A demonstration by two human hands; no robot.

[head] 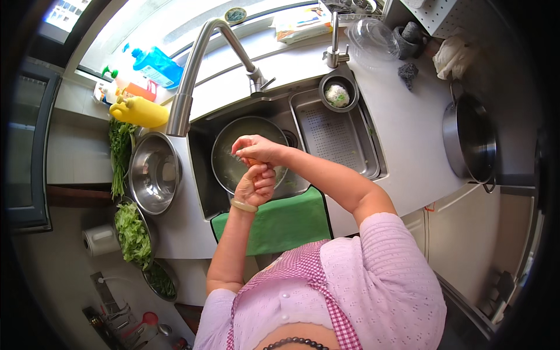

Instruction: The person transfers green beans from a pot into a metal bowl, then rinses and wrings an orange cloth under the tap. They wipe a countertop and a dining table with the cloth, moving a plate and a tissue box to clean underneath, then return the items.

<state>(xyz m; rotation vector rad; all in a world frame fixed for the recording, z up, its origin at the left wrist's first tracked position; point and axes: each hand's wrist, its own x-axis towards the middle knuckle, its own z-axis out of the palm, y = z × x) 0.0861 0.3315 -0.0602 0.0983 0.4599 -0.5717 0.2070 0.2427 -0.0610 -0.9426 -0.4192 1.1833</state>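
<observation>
My left hand (256,186), with a pale bangle at the wrist, is curled around a small orange item (254,162), possibly a carrot; most of it is hidden by my fingers. Bent over that same item from above is my right hand (260,149), thumb and fingertips close together. Something small and shiny shows by its fingertips, too unclear to name. Both hands are above a wide metal basin (223,175) of cloudy water, standing in the left bowl of the steel sink (197,175).
A gooseneck faucet (197,65) arches over the sink's left side. A perforated drain tray (337,140) and a small pot (321,94) occupy the right. A steel bowl (153,173) and chopped lettuce (131,236) are left. A green cloth (288,223) drapes the front edge.
</observation>
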